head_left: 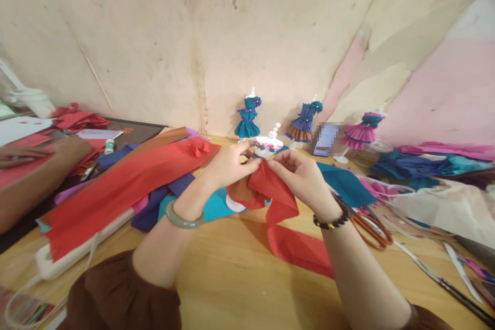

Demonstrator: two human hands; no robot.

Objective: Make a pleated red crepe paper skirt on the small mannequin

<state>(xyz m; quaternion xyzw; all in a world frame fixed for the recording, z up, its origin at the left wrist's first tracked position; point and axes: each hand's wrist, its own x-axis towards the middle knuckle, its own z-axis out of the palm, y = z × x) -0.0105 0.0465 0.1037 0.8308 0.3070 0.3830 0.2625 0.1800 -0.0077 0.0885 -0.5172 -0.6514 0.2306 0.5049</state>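
Note:
My left hand point(228, 165) and my right hand point(299, 172) meet over the wooden table point(232, 278). Both pinch the gathered top of a red crepe paper strip point(286, 227), which trails down toward me on the right. Just behind my fingers stands a small white mannequin form point(268, 143), with its white base point(234, 204) showing below my left hand. A grey-green bangle circles my left wrist and a dark bead bracelet my right.
Long red, brown and purple paper strips point(124, 185) lie to the left, teal paper point(344, 180) to the right. Three dressed mini mannequins point(248, 116) stand by the wall. Orange-handled scissors point(371, 229) lie at right. Another person's arm point(34, 175) rests at far left.

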